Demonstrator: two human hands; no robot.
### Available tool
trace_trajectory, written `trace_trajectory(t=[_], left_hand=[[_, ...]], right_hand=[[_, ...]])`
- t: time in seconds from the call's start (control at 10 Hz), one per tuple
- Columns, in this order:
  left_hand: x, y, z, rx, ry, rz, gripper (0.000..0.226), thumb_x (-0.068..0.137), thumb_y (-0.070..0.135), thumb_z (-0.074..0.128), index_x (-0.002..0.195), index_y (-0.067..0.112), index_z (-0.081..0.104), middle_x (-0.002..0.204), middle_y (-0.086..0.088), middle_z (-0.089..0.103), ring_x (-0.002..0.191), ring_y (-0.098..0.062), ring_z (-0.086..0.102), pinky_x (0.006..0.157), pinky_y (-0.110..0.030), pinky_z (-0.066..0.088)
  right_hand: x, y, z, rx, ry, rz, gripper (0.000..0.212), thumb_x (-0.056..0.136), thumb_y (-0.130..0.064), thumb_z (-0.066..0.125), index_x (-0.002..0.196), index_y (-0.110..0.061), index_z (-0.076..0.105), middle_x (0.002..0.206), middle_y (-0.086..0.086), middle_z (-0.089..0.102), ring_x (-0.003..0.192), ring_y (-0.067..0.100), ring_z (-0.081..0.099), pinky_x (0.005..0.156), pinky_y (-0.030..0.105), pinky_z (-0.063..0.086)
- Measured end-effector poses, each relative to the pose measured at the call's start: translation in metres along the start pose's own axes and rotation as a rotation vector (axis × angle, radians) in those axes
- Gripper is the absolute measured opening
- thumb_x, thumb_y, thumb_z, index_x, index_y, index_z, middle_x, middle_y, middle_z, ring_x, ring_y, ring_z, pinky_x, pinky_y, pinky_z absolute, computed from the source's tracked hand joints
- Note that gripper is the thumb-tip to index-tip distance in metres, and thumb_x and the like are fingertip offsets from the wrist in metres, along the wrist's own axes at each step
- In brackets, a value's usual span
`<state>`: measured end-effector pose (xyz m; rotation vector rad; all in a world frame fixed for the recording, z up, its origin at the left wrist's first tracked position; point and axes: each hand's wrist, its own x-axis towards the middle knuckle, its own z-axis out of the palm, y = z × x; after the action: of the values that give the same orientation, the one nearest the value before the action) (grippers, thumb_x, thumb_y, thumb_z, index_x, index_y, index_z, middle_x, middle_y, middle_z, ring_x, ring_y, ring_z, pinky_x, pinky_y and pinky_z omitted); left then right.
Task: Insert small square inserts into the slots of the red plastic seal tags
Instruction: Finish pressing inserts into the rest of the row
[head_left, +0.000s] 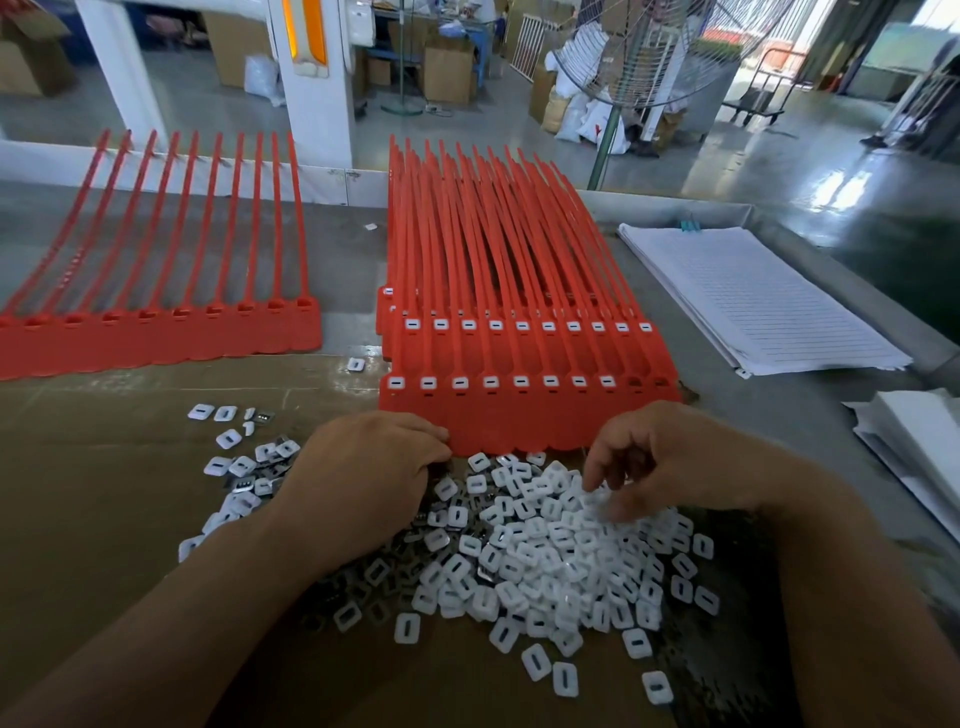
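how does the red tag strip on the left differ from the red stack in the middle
The left strip is a single layer lying flat; the middle stack is many strips piled up. The left strip's slots are all empty; the middle stack's front row has white inserts in eight slots, its two rightmost empty. Both are red, tags joined side by side, tails pointing away from the person.
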<state>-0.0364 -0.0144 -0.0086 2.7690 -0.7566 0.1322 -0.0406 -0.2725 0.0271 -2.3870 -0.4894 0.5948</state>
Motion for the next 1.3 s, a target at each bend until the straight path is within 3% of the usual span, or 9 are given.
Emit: trace_trajectory(t=[0.4, 0.6, 0.8, 1.1, 1.3], left_hand=[[0.0, 0.001, -0.002, -0.007, -0.002, 0.006, 0.038, 0.09, 0.02, 0.039, 0.119, 0.037, 0.057, 0.129, 0.026, 0.049, 0.117, 0.006, 0.045, 0.098, -0.017, 0.033], [0.0, 0.0, -0.001, -0.001, -0.008, -0.001, 0.039, 0.09, 0.021, 0.039, 0.119, 0.037, 0.057, 0.129, 0.026, 0.048, 0.117, 0.006, 0.044, 0.098, -0.016, 0.032], [0.0, 0.001, -0.002, 0.003, -0.008, 0.0, 0.038, 0.09, 0.021, 0.038, 0.12, 0.037, 0.057, 0.129, 0.026, 0.048, 0.117, 0.007, 0.044, 0.098, -0.016, 0.032], [0.001, 0.0, -0.001, -0.002, 0.0, 0.004, 0.038, 0.091, 0.021, 0.039, 0.119, 0.038, 0.057, 0.129, 0.027, 0.048, 0.116, 0.007, 0.044, 0.097, -0.016, 0.033], [0.001, 0.001, -0.002, -0.022, 0.017, 0.006, 0.037, 0.089, 0.019, 0.042, 0.116, 0.035, 0.06, 0.126, 0.023, 0.052, 0.115, 0.004, 0.047, 0.097, -0.017, 0.033]], right_hand=[[-0.003, -0.011, 0.005, -0.073, -0.114, 0.011, 0.036, 0.063, -0.027, 0.082, 0.087, -0.046, 0.063, 0.083, -0.026, 0.055, 0.064, -0.011, 0.05, 0.056, 0.005, 0.039], [0.003, -0.017, 0.012, -0.146, -0.1, 0.004, 0.019, 0.069, -0.027, 0.079, 0.072, -0.036, 0.062, 0.084, -0.026, 0.056, 0.07, -0.011, 0.052, 0.062, 0.003, 0.04], [0.003, -0.016, 0.011, -0.101, -0.08, -0.005, 0.009, 0.076, -0.028, 0.074, 0.077, -0.033, 0.066, 0.082, -0.023, 0.061, 0.067, -0.008, 0.056, 0.06, 0.006, 0.041], [0.002, -0.016, 0.008, -0.034, -0.061, -0.034, 0.012, 0.077, -0.021, 0.073, 0.08, -0.032, 0.068, 0.077, -0.026, 0.066, 0.07, -0.008, 0.06, 0.063, 0.006, 0.043], [-0.001, -0.015, 0.005, 0.005, -0.052, -0.047, 0.013, 0.077, -0.021, 0.072, 0.074, -0.031, 0.064, 0.075, -0.019, 0.067, 0.067, -0.003, 0.062, 0.064, 0.011, 0.047]])
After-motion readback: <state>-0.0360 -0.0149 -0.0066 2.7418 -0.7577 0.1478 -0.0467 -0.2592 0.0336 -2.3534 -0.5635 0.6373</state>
